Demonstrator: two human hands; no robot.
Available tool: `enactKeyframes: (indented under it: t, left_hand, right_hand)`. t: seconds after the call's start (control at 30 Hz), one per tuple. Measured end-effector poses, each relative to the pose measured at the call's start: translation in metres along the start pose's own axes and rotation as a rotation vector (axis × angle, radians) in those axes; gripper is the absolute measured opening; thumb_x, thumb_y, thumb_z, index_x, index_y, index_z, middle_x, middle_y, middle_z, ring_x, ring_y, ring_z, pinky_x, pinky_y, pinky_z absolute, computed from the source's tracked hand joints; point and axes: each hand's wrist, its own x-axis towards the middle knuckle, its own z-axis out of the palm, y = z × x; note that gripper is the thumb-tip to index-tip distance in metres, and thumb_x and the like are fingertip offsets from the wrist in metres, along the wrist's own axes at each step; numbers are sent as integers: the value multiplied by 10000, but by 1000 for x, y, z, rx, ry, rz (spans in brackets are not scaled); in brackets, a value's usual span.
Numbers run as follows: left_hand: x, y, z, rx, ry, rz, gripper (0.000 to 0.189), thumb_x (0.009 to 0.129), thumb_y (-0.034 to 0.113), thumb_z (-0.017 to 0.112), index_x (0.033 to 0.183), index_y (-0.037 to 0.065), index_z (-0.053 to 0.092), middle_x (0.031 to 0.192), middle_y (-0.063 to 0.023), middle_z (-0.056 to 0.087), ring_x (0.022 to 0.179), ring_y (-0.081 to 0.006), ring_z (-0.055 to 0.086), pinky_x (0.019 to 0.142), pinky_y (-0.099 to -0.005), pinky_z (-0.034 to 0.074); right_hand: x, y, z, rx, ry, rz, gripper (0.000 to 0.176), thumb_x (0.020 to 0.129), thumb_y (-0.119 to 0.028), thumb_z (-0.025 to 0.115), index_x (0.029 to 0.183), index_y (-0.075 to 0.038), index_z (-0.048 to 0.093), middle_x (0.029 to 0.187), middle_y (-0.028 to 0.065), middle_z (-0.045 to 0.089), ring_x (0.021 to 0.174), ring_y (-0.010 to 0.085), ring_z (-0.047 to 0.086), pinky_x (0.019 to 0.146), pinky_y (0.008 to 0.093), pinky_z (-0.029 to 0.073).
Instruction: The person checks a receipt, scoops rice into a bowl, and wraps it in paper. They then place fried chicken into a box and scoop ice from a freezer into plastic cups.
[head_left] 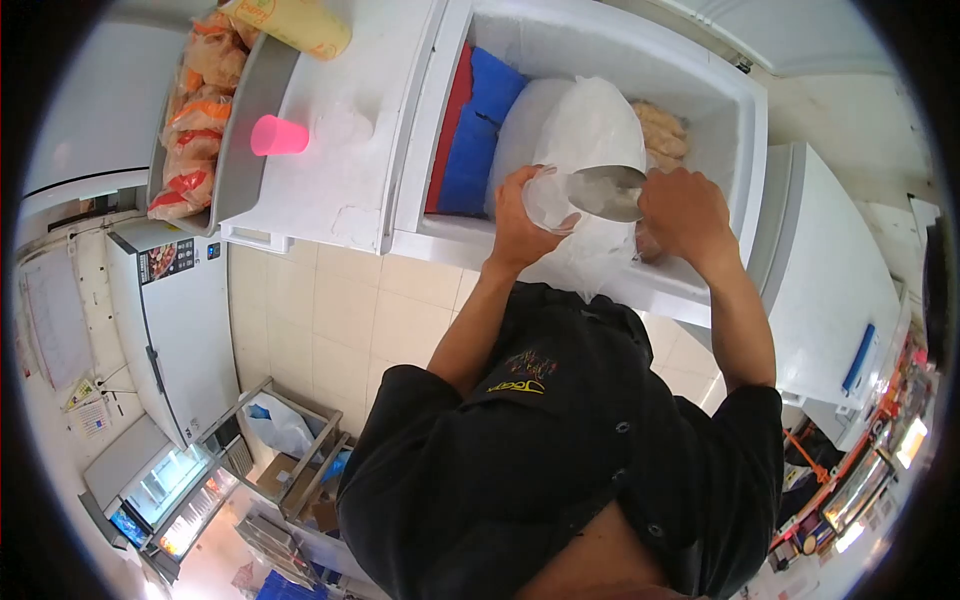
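My left hand (525,222) is wrapped round a clear plastic cup (549,200) over the front edge of an open chest freezer. My right hand (685,215) grips a metal scoop (608,193), whose bowl is tilted at the cup's mouth. Whitish, ice-like pieces show in the scoop. Beneath both hands, large white plastic bags (592,125) fill the middle of the freezer (750,130). A blue package (480,130) stands at their left, and a bag of tan food (661,130) lies at their right.
Left of the freezer, a white surface (340,185) bears a pink cup (279,136), a clear cup and a yellow cylindrical container (300,24). A metal tray (237,125) holds several bagged orange-and-tan items. A white cabinet (835,280) stands at the right.
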Motion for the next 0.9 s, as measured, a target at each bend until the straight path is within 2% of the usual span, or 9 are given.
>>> enactKeyframes:
  t: [0.07, 0.27, 0.37, 0.43, 0.6, 0.67, 0.73, 0.8, 0.9]
  left_hand:
    - [-3, 0, 0, 8, -1, 7, 821, 606, 203, 926, 1285, 33, 498, 1202, -132, 592, 1109, -327, 555, 972, -413, 404]
    - [4, 4, -1, -15, 19, 21, 836, 593, 230, 942, 1283, 37, 512, 1203, -133, 602, 1105, -332, 573, 955, -417, 420]
    - [14, 13, -5, 15, 27, 82, 811, 593, 202, 944, 1269, 32, 529, 1192, -143, 608, 1088, -320, 597, 933, -402, 460]
    - [20, 18, -8, 69, 33, 127, 775, 589, 152, 948, 1243, 17, 554, 1159, -153, 619, 1054, -296, 631, 915, -369, 512]
    - [18, 12, -12, 57, 50, 124, 741, 612, 113, 928, 1240, 18, 546, 1183, -146, 609, 1109, -284, 603, 942, -374, 497]
    - [21, 1, -16, -33, 122, 101, 757, 617, 87, 918, 1260, 27, 522, 1192, -139, 605, 1124, -273, 590, 960, -380, 480]
    - [16, -22, -27, -201, 224, 5, 796, 611, 61, 909, 1288, 43, 492, 1200, -130, 600, 1132, -261, 576, 986, -389, 451]
    - [14, -20, -54, -118, 218, -3, 805, 632, 74, 918, 1304, 43, 476, 1197, -123, 602, 1133, -238, 567, 973, -383, 457]
    - [6, -26, -90, -103, 266, -120, 827, 623, 122, 944, 1301, 36, 479, 1195, -124, 608, 1125, -235, 564, 959, -388, 462]
  right_hand:
    - [-2, 3, 5, -38, -25, -40, 114, 797, -81, 632, 855, 9, 668, 786, 204, 690, 778, 353, 705, 680, 453, 567]
    - [-23, -13, -21, 7, 7, 188, 108, 792, -54, 638, 875, 12, 663, 775, 193, 695, 751, 359, 712, 688, 447, 573]
    - [-31, -7, -27, 42, 38, 304, 211, 937, -213, 546, 916, -26, 642, 726, 192, 674, 719, 385, 688, 651, 488, 545]
    - [-31, -1, -23, 68, 52, 314, 245, 964, -230, 506, 927, -31, 643, 716, 198, 670, 715, 399, 685, 660, 503, 541]
    - [-32, 21, -14, 106, 72, 379, 266, 955, -240, 501, 926, -35, 668, 791, 215, 688, 758, 407, 694, 690, 510, 551]
    - [-26, 43, 15, 111, 94, 414, 219, 900, -195, 552, 875, -32, 696, 847, 213, 706, 782, 397, 710, 691, 496, 571]
    - [-6, 63, 67, 120, -127, 417, 305, 949, -244, 506, 998, -8, 693, 975, 246, 699, 934, 435, 683, 803, 531, 551]
    - [12, 70, 122, 101, -225, 430, 225, 836, -155, 600, 981, -32, 722, 991, 212, 719, 934, 391, 708, 815, 486, 569]
    - [27, 86, 177, 227, -234, 522, 262, 804, -144, 623, 1017, -22, 714, 1044, 218, 713, 1011, 380, 694, 866, 471, 561]
